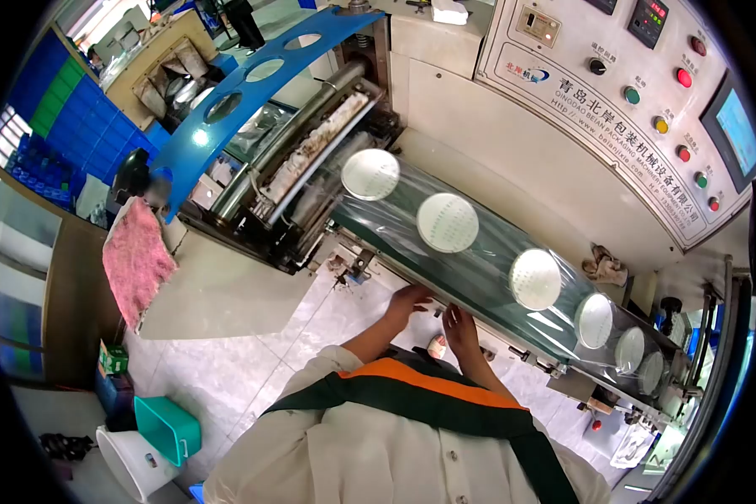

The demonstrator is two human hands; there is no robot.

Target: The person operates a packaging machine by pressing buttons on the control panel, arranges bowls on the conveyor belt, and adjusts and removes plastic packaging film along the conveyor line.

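A green conveyor belt (378, 220) runs diagonally in front of me under clear plastic film (496, 231). Several round white pieces lie in a row along it, among them a near one (448, 223) and another (535, 279); faint print shows on their tops. At the belt's near edge, my left hand (406, 306) rests with loosely bent fingers, holding nothing that I can see. Close to its right, my right hand (460, 330) has its fingers raised against the same edge, also with nothing visible in it. Both hands are below the row of white pieces and apart from them.
A control panel (613, 109) with buttons and a screen (735, 130) stands behind the belt. At the left are a blue perforated guard (265, 69), rollers (319, 143) and a pink cloth (137, 260). A teal bin (168, 428) and a white bucket (130, 462) stand lower left.
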